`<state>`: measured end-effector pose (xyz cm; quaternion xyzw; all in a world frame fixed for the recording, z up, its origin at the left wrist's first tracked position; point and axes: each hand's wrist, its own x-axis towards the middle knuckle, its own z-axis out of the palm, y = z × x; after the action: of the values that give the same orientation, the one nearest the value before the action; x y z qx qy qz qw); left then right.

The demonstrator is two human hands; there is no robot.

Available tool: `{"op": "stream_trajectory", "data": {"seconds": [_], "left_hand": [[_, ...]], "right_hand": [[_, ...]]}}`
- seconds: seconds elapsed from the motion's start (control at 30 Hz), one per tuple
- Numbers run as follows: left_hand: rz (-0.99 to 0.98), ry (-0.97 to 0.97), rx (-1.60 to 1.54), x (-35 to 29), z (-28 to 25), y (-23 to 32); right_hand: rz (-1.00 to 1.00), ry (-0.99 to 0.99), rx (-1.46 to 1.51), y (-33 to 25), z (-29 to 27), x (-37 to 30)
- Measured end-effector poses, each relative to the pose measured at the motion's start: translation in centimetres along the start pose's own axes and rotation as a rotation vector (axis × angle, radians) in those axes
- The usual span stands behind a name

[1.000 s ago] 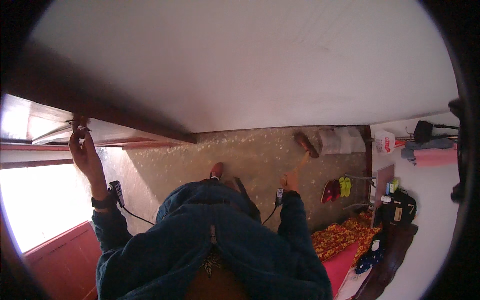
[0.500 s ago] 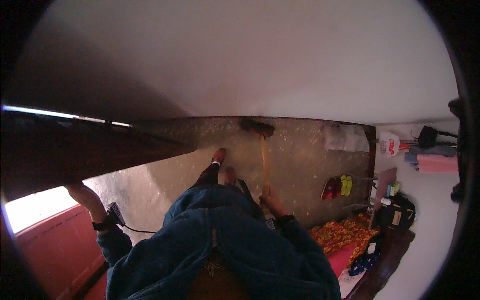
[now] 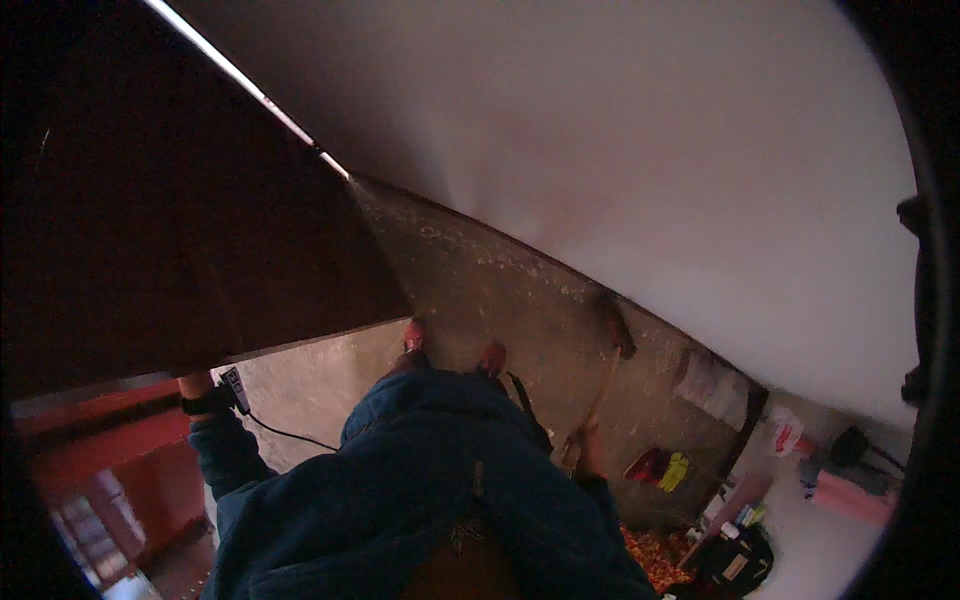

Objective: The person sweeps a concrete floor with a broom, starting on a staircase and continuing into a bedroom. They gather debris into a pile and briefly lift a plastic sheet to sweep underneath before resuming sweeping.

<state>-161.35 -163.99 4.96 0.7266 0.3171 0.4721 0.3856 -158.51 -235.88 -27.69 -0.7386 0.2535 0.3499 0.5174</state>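
My right hand (image 3: 590, 452) is wrapped round the light wooden handle of a broom (image 3: 603, 400). Its dark bristle head (image 3: 619, 328) rests on the floor close to the foot of the white wall. My left hand (image 3: 196, 383) is at the free edge of a large dark door (image 3: 210, 220); the door hides its fingers, so their grip does not show. My feet, in reddish shoes (image 3: 491, 357), stand between the door and the broom.
A device with a black cable (image 3: 235, 388) is beside my left wrist. To the right are a pale mat (image 3: 712, 385), dark red shoes (image 3: 648, 463), yellow-green shoes (image 3: 675, 471), a black bag (image 3: 738, 562) and orange patterned cloth (image 3: 655, 560). Reddish panels (image 3: 150, 440) show beyond the door.
My view has turned left, and the door fills more of it, standing farther from the wall. The broom appears farther right, still in my right hand. My left hand's fingers have become hidden.
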Motion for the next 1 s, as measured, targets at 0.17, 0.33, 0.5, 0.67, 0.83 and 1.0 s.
{"op": "stream_trajectory", "data": {"seconds": [0.17, 0.33, 0.5, 0.67, 0.83, 1.0], "left_hand": [[-0.047, 0.073, 0.004, -2.4, -1.9, -0.6], [-0.084, 0.141, -0.007, -5.6, -6.2, -3.2], [-0.124, 0.194, -0.036, -9.3, -10.3, -7.1], [-0.156, 0.166, -0.196, -9.9, -14.7, -13.0], [-0.001, 0.105, 0.216, -9.5, -18.0, -17.5], [-0.174, 0.282, -0.102, -9.6, -16.4, -17.3]], "right_hand": [[-0.347, -0.058, -0.258, -4.3, 0.8, 12.4], [-0.501, -0.284, -0.460, -10.0, 8.1, 18.6], [-0.852, -0.342, -0.564, -9.9, 15.9, 22.6], [-0.243, -0.521, -0.281, -11.7, 22.3, 25.2], [0.207, -0.533, -0.532, -20.1, 20.2, 21.6], [-0.135, -0.614, -0.803, -19.1, 15.3, 17.6]]}}
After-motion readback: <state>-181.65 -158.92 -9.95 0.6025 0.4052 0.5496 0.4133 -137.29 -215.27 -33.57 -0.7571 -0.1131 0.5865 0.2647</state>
